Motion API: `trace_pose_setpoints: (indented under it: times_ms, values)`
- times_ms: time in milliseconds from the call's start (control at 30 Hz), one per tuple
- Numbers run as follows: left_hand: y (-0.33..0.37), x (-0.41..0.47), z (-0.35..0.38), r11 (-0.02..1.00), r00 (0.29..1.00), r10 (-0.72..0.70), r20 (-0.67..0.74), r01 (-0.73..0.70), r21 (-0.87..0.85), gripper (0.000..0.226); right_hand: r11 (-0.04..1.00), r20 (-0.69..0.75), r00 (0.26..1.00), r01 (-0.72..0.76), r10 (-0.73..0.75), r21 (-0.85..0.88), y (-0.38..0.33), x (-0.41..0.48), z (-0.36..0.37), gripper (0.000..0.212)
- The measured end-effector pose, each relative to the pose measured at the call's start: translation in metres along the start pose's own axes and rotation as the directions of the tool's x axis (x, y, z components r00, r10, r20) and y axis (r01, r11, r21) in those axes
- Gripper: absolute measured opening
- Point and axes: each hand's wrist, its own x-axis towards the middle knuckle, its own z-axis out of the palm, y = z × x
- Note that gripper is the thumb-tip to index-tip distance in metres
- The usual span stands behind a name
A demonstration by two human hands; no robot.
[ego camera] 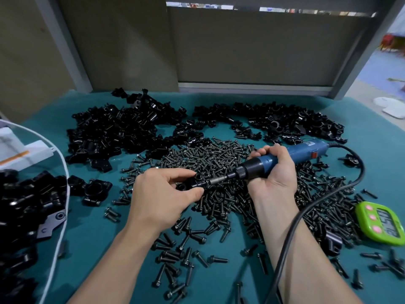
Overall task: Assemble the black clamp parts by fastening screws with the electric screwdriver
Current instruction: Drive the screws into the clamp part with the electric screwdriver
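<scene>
Over the screw heap [219,154]: left hand [162,194] pinches one clamp [195,183] between thumb and fingers; right hand [274,170] grips one screwdriver [306,150], its bit touching the clamp.
Screw count: one spread heap, loose on the teal worktop [92,233], too many to count.
Clamp piles: two at the back, left pile [114,130] and right pile [285,121].
Bag [63,170]: one, clear, at the left edge, holding black parts.
Timer [381,222]: one, green, at the right edge.

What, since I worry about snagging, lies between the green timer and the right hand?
In the head view, loose black screws on the teal cloth and the screwdriver's black cord lie between the green timer and the right hand.
</scene>
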Motion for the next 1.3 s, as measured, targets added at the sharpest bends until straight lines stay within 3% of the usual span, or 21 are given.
trace_pose_setpoints:
  times_ms: [900,1133,1300]
  values:
    - [-0.014,0.005,0.006,0.991,0.996,-0.066,0.061,0.073,-0.116,0.035,1.0,0.034,0.999,0.006,-0.005,-0.008,0.006,-0.006,0.001,0.021]
    - [-0.01,0.002,0.004,0.996,0.996,-0.051,0.073,0.056,-0.066,0.036,1.0,0.023,1.0,-0.014,0.014,-0.001,0.005,-0.005,0.001,0.021]
    - [-0.006,-0.002,0.008,0.999,0.987,-0.017,0.158,0.011,0.039,0.04,1.0,0.056,0.998,-0.02,0.022,-0.023,0.007,-0.002,0.0,0.027]
